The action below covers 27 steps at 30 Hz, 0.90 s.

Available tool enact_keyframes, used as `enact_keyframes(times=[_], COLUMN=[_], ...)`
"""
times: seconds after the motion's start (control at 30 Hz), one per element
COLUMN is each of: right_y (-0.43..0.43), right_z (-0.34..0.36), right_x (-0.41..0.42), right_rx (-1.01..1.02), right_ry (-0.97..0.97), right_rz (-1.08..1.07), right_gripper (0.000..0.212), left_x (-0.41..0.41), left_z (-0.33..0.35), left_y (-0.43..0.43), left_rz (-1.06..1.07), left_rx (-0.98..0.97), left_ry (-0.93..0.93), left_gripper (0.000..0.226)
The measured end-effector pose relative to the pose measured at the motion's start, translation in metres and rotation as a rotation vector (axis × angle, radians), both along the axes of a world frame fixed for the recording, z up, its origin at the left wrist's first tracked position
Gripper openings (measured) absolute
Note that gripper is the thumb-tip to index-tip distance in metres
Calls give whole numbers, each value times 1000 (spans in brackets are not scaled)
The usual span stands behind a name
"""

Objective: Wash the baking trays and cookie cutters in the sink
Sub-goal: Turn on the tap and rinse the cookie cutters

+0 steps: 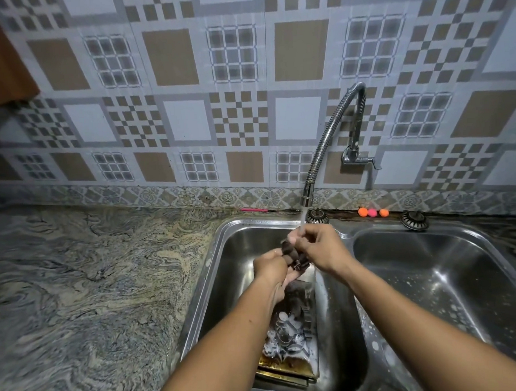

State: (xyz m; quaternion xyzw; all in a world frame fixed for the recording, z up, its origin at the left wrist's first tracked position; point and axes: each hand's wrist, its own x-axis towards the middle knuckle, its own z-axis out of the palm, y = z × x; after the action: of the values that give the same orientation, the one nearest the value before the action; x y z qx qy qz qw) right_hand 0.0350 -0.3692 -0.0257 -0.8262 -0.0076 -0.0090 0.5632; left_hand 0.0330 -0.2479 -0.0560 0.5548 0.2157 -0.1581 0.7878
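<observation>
Nothing readable here, no text, labels, brands or numbers anywhere, just patterned wall tiles (170, 56) with no lettering.

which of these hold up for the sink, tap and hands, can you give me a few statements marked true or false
1. Water is running from the tap. True.
2. The left hand and right hand hold a dark cookie cutter under the stream. True.
3. The baking tray lies in the right basin. False: the baking tray lies in the left basin; the right basin shows only suds.
4. The cutters on the tray are dry. False: the soapy cutters are covered in foam.
5. Three small balls sit on the ledge behind the sink. True.
</observation>
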Motion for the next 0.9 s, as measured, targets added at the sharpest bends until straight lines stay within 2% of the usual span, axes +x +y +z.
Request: enact_keyframes(times=[0.13,0.2,0.3,0.4,0.5,0.73,0.9], right_y=[-11,-17,-21,-22,-22,-18,-22], right_z=[-3,-4,-3,-3,-2,-11,-25], right_x=[-11,-18,-27,-30,-30,-36,-31], right_rx=[76,86,146,198,272,469,229], right_ry=[10,40,90,105,107,143,81], right_rz=[43,57,44,-29,-101,-241,-288], right_gripper=[11,17,29,33,32,21,15], left_x=[-2,1,6,6,4,-5,-5], left_z=[5,0,-3,2,7,-2,0], left_y=[-2,-3,-8,-11,-13,-13,-20], left_rz=[13,32,-1,-5,51,54,68], left_rx=[-5,118,408,520,521,297,480], left_ry=[-10,-68,-220,-317,-303,-78,-176], left_gripper=[15,16,26,26,23,7,15])
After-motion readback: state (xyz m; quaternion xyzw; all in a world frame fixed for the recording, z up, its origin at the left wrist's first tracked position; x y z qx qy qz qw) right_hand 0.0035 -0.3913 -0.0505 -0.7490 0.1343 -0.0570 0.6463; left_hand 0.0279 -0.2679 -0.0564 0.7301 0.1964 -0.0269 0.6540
